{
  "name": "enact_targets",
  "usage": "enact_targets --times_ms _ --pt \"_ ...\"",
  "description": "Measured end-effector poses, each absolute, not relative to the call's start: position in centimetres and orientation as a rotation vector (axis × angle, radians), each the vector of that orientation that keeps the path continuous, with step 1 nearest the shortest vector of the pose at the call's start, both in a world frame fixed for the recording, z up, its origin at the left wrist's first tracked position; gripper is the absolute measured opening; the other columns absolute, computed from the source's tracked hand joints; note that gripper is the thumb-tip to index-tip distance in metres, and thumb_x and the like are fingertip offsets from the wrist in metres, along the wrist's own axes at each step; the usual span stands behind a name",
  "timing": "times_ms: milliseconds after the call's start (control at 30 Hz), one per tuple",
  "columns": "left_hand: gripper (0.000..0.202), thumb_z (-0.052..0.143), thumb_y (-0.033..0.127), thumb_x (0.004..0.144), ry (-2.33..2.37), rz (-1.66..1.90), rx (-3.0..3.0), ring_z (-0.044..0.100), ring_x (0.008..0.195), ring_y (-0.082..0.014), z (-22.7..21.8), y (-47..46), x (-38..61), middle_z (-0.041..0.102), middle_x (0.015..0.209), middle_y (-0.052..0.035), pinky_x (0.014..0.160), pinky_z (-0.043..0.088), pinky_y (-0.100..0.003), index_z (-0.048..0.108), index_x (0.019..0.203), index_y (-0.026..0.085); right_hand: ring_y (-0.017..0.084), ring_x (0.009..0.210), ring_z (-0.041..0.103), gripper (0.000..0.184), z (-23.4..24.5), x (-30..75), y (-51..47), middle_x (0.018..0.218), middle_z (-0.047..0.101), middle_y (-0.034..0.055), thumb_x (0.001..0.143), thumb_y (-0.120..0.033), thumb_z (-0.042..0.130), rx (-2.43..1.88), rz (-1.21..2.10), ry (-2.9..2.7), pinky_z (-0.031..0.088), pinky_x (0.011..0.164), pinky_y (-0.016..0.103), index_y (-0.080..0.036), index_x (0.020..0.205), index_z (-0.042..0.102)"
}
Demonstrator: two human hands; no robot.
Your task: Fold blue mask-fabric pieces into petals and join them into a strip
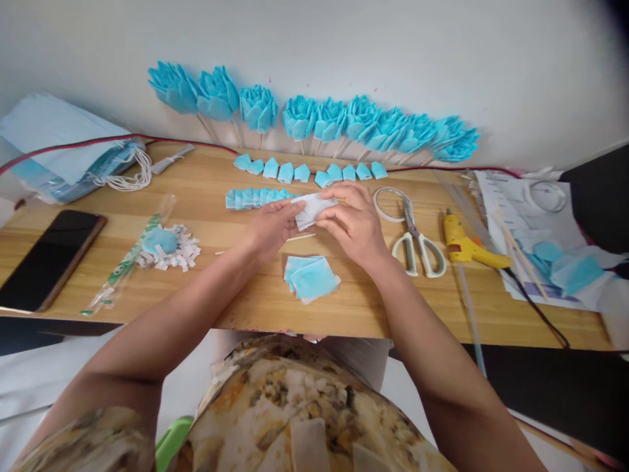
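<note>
My left hand [269,229] and my right hand [352,223] meet over the middle of the wooden table [221,295], both pinching a small pale square of paper [310,210] between their fingertips. Just below the hands lies a small stack of blue paper squares [311,276]. Behind the hands are a row of folded blue petals [309,172] and a tighter overlapping row of folded pieces [255,196]. Finished blue paper flowers on sticks [314,118] lean against the wall.
White-handled scissors [417,246], a tape ring [388,203] and a yellow glue gun [466,246] lie at the right. A phone [49,259], a blue ball on white scraps [164,246] and a pack of masks [73,164] sit at the left. Paper offcuts [555,262] are piled at far right.
</note>
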State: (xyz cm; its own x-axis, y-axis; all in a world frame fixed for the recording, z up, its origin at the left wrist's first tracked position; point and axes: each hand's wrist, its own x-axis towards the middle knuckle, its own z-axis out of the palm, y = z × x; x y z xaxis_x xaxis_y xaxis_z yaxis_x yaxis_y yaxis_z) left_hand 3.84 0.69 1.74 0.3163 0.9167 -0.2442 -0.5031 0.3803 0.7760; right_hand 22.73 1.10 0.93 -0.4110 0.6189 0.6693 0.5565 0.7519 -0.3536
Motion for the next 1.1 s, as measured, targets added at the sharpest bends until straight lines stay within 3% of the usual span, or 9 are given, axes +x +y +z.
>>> enact_targets --times_ms 167,367,600,733,833,967,1100 --pt "0.007 0.069 0.019 0.086 0.747 1.019 0.671 0.073 0.087 -0.0185 1.8 0.6 3.8 0.078 0.088 -0.0075 0.094 0.058 -0.042 0.072 0.087 0.013 0.026 0.115 0.059 0.008 0.8 22.6 1.0 0.112 0.071 0.0043 0.092 -0.024 0.066 -0.865 0.071 -2.086 0.047 0.101 0.05 -0.025 0.084 0.068" --pt "0.028 0.081 0.038 0.078 0.692 0.996 0.776 0.072 0.105 -0.0251 1.9 0.5 3.7 0.078 0.097 -0.009 0.104 0.052 -0.046 0.075 0.09 0.014 0.025 0.108 0.062 0.01 0.8 22.5 0.8 0.107 0.071 0.0051 0.091 -0.02 0.064 -0.902 0.087 -2.04 0.048 0.097 0.048 -0.023 0.082 0.065" --pt "0.041 0.089 0.018 0.064 0.712 1.001 0.857 0.071 0.108 -0.0251 1.8 0.2 3.9 0.079 0.105 -0.0082 0.104 0.05 -0.041 0.076 0.103 0.016 0.025 0.104 0.062 0.012 1.0 22.4 0.7 0.104 0.07 0.0054 0.09 -0.02 0.062 -0.986 0.141 -1.988 0.047 0.095 0.047 -0.024 0.079 0.064" --pt "0.036 0.087 0.017 0.066 0.75 1.028 0.866 0.071 0.11 -0.0258 1.7 0.1 4.1 0.079 0.101 -0.0076 0.103 0.052 -0.04 0.076 0.101 0.015 0.026 0.107 0.061 0.012 1.1 22.2 0.5 0.105 0.07 0.005 0.09 -0.023 0.062 -1.02 0.175 -1.986 0.046 0.098 0.049 -0.025 0.079 0.064" --pt "0.031 0.085 0.017 0.069 0.754 1.061 0.846 0.071 0.11 -0.027 1.7 0.2 4.2 0.079 0.101 -0.0083 0.103 0.053 -0.042 0.076 0.098 0.014 0.026 0.113 0.061 0.007 1.4 22.4 0.4 0.115 0.069 0.0058 0.092 -0.031 0.062 -1.017 0.248 -1.937 0.046 0.102 0.049 -0.026 0.092 0.068" --pt "0.029 0.082 0.015 0.071 0.761 1.097 0.806 0.074 0.103 -0.0252 2.0 0.5 3.9 0.079 0.103 -0.0073 0.1 0.055 -0.041 0.075 0.099 0.016 0.026 0.129 0.057 0.038 1.5 23.3 0.7 0.135 0.063 0.0071 0.098 -0.051 0.052 -1.038 0.511 -1.731 0.051 0.103 0.045 -0.029 0.128 0.06" --pt "0.031 0.079 0.013 0.073 0.766 1.1 0.783 0.076 0.092 -0.021 2.2 0.6 3.6 0.079 0.104 -0.0061 0.097 0.056 -0.037 0.074 0.103 0.017 0.028 0.129 0.06 0.065 0.9 24.0 1.6 0.135 0.066 0.0085 0.087 -0.068 0.059 -0.988 0.903 -1.632 0.054 0.101 0.046 -0.03 0.139 0.055"
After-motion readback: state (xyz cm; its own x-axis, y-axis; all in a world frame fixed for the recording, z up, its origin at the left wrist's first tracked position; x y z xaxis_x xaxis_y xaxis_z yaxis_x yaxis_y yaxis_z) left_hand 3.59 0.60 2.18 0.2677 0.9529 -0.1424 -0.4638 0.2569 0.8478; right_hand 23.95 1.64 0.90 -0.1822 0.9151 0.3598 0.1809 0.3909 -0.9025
